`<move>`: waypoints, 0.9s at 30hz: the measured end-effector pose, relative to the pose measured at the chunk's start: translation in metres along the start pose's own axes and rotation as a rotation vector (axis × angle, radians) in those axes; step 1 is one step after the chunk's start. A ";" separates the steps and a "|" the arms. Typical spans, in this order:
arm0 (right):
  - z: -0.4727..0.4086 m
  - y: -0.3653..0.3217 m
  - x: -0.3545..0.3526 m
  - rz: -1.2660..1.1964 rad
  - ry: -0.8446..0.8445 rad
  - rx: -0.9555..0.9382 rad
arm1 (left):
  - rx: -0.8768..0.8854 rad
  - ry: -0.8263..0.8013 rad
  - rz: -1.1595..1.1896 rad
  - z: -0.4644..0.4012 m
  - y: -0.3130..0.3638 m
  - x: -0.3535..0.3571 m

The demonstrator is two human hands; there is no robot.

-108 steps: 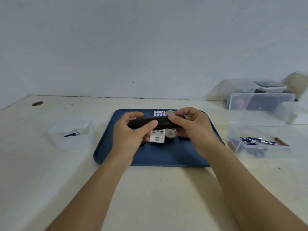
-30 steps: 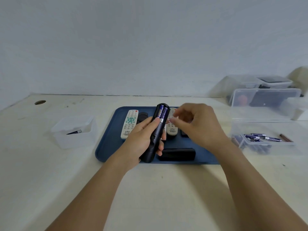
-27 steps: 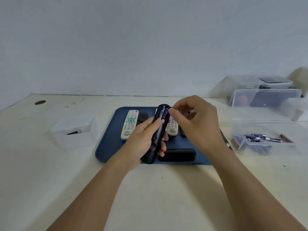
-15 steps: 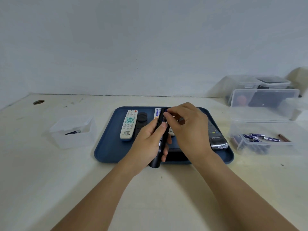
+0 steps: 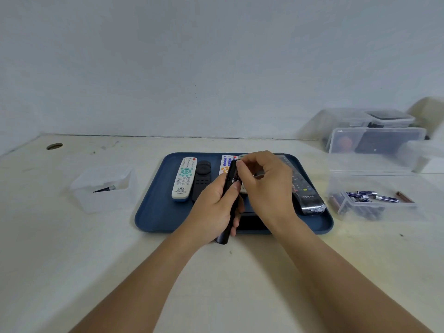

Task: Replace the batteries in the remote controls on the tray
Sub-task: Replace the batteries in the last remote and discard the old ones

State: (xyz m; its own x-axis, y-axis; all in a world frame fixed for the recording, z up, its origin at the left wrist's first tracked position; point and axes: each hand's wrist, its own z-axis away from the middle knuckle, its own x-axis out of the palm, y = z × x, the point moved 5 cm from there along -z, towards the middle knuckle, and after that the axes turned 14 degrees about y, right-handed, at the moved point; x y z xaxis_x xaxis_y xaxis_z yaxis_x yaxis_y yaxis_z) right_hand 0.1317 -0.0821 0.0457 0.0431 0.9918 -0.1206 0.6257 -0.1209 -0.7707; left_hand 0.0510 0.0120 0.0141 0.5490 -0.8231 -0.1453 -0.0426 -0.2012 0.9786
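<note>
Black remote (image 5: 228,200): a second ago its battery bay faced up, right hand clear; now turned edgewise over the tray (image 5: 153,212), right hand (image 5: 262,186) pinching at the bay, so old cells are likely coming out; left hand (image 5: 213,207) wrapped round the body; pinch contents hidden.
</note>
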 end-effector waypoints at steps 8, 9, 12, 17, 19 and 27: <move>-0.003 0.001 -0.002 -0.118 -0.060 0.158 | -0.045 0.032 0.021 -0.001 0.000 -0.003; -0.002 -0.002 -0.001 -0.148 -0.074 0.171 | -0.063 0.037 0.040 -0.001 0.000 -0.003; -0.004 0.000 -0.001 -0.361 -0.039 0.383 | -0.101 0.031 0.102 -0.001 0.000 -0.002; -0.010 0.025 -0.001 -0.788 -0.104 1.089 | -0.303 0.077 0.320 -0.007 -0.002 -0.009; -0.007 0.026 -0.001 -0.666 -0.223 1.123 | -0.365 0.058 0.384 -0.007 -0.001 -0.011; -0.013 0.007 -0.002 0.034 -0.468 0.101 | -0.437 -0.035 0.371 -0.004 0.001 -0.020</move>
State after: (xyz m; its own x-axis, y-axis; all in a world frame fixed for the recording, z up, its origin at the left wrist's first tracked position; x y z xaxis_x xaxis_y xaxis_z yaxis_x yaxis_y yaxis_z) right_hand 0.1467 -0.0842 0.0485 -0.3071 0.8645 -0.3978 0.5504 -0.1797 -0.8153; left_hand 0.0430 0.0299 0.0188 0.5349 -0.8153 0.2219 0.1263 0.3368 0.9331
